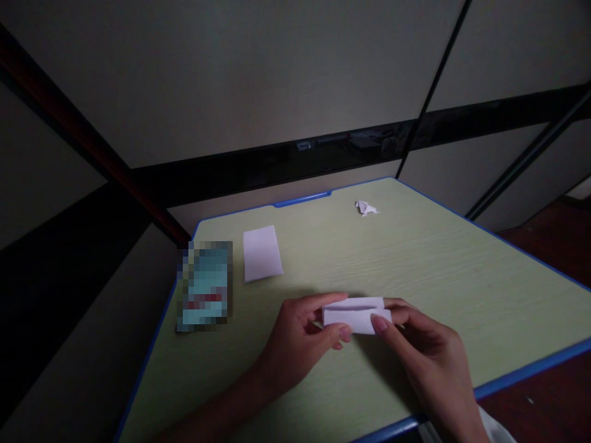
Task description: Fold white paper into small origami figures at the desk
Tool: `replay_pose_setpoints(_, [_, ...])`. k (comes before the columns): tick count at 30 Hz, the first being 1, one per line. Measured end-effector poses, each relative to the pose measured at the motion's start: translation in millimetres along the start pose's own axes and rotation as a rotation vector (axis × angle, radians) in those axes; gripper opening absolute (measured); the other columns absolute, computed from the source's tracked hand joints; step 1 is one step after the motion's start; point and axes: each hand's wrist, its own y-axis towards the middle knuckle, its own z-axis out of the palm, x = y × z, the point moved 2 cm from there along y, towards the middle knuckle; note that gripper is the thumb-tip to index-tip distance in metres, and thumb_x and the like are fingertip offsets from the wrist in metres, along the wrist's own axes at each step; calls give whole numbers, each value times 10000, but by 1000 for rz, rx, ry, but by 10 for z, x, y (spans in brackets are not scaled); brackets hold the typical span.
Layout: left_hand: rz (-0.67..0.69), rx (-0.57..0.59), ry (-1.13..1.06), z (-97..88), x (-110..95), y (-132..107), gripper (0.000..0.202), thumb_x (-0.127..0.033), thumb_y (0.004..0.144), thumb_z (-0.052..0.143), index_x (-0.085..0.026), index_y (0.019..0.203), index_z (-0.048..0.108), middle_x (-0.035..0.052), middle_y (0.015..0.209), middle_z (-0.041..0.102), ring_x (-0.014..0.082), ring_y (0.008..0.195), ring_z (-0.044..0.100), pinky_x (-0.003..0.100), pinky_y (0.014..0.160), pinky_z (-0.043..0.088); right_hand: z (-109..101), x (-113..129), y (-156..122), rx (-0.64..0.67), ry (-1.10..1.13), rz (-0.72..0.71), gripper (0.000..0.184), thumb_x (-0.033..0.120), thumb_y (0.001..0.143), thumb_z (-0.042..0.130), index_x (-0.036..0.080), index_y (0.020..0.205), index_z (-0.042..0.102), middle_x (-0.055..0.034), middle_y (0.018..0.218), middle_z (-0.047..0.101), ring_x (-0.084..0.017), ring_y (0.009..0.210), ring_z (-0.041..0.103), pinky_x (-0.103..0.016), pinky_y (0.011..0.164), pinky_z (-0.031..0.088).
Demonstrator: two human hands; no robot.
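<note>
Centre-left of frame: flat white rectangular paper (263, 253); lower centre: folded white paper strip (357, 320), pinched at left end by bare left hand (295, 335), at right end by bare right hand (441, 357); judged light, easily creased, best held by its ends

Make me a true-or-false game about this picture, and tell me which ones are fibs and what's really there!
1. The left hand and the right hand both hold the folded paper. True.
2. A small paper shape sits toward the far edge of the table. True.
3. The table is edged in red. False: its edging is blue.
4. A white paper rectangle lies on the table beyond the left hand. True.
5. The small paper shape touches the right hand. False: it lies apart from both hands.
</note>
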Motion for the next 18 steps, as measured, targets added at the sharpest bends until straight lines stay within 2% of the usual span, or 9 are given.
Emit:
replay_pose_setpoints(2, [-10, 11, -21, 0, 7, -6, 362, -126, 619, 633, -96, 979, 625, 40, 664, 666, 92, 535, 581, 177, 497, 484, -11, -11, -9, -10, 17, -10, 158, 182, 684, 611, 198, 527, 615, -12, 678, 640, -153, 641, 593, -239, 583, 469])
replay_pose_setpoints(6, [-27, 22, -52, 16, 25, -29, 309, -145, 645, 624, -93, 950, 628, 57, 707, 678, 97, 545, 604, 179, 514, 486, -24, -56, -36, -65, 13, 15, 124, 178, 659, 638, 206, 538, 642, -1, 635, 634, -140, 575, 584, -231, 537, 464])
replay_pose_setpoints(13, [-54, -4, -125, 36, 8, -19, 347, -149, 672, 601, -93, 1012, 563, 62, 765, 683, 107, 544, 629, 170, 490, 474, -8, -54, -42, -132, 18, 43, 102, 171, 629, 656, 210, 536, 667, -6, 624, 649, -143, 565, 600, -225, 519, 478])
replay_pose_setpoints(18, [-59, 16, -140, 23, 14, -7, 153, -173, 683, 601, -81, 805, 614, 66, 698, 687, 121, 557, 638, 171, 503, 477, -3, -76, -54, -144, 27, 41, 95, 164, 634, 658, 220, 560, 681, 0, 649, 658, -135, 586, 605, -215, 541, 483])
